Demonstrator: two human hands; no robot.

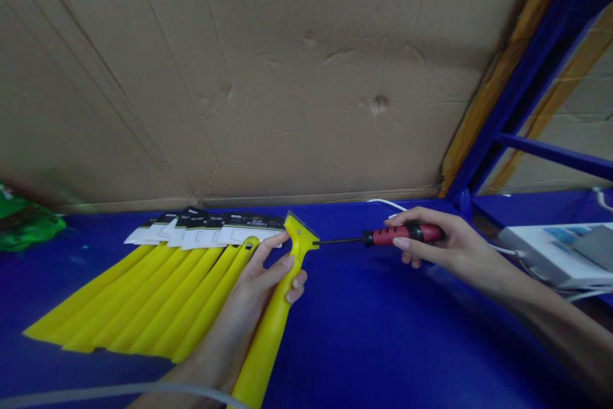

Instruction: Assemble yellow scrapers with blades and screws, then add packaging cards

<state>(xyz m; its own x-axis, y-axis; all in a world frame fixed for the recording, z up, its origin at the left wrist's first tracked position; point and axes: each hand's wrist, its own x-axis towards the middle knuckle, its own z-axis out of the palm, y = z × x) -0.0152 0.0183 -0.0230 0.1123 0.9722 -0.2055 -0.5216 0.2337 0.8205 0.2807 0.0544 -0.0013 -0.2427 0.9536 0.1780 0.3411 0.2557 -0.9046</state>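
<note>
My left hand (268, 278) is wrapped round the neck of a yellow scraper (269, 339), holding it tilted with its wide head upward. A small screw shows on the face of that head. My right hand (438, 240) grips a screwdriver (387, 236) with a red and black handle. Its dark shaft points left, and the tip meets the right edge of the scraper's head; whether it sits in a screw there I cannot tell. Left of my left hand, several yellow handles (158, 297) lie side by side, with black-and-white printed packets (249, 230) at their far ends.
A cardboard sheet (287, 90) stands behind the blue table (364, 332). A blue metal frame (507, 96) rises at the right, near a white box (541, 256) with cables. Green plastic wrapping (29, 221) lies far left. A pale cable (119, 390) crosses the lower left.
</note>
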